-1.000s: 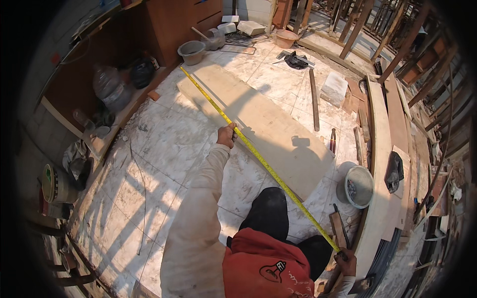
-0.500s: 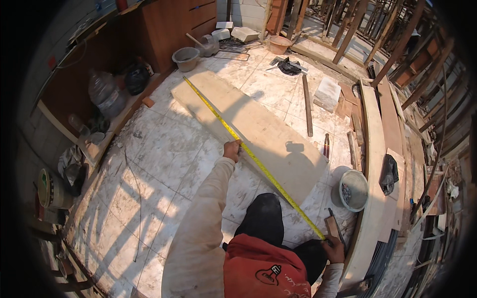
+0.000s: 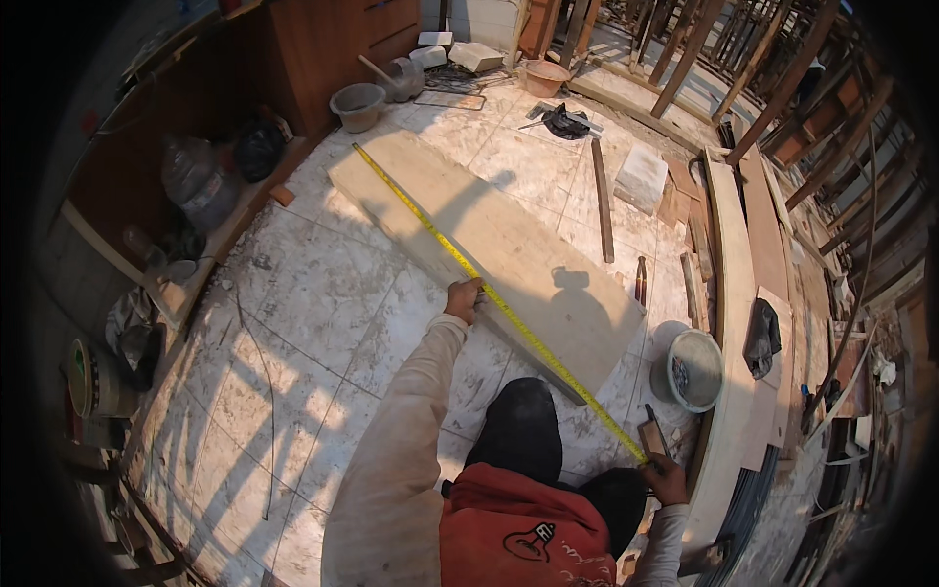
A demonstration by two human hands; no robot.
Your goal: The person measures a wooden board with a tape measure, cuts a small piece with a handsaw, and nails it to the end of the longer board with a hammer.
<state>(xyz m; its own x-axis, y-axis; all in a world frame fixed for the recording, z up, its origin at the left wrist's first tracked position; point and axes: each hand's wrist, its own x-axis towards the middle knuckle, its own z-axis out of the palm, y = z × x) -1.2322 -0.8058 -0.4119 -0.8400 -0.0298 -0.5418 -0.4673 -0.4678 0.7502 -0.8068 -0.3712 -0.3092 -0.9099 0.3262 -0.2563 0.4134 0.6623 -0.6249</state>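
Note:
A yellow measuring tape (image 3: 533, 344) is stretched slantwise over a long pale board (image 3: 469, 210), from its far left corner to beyond its near end. My left hand (image 3: 464, 300) pinches the tape about midway, at the board's near-left edge. Beside my knee, my right hand (image 3: 666, 480) is closed round the near end of the tape; whether the case is inside the fingers cannot be made out. A dark-bladed tool with a wooden part (image 3: 652, 433) lies just past the right hand.
To the right stands a grey bucket (image 3: 693, 369) beside a long timber plank (image 3: 726, 293). Pliers (image 3: 641, 281), a wooden strip (image 3: 602, 201) and a white block (image 3: 642, 178) lie beyond. A grey basin (image 3: 358, 108) stands at the board's far left. Wooden posts (image 3: 688, 59) rise far right.
My right hand has shifted slightly right and away from me with the tape's near end. The left hand has slid a little along, still pinching the tape. The view has moved slightly.

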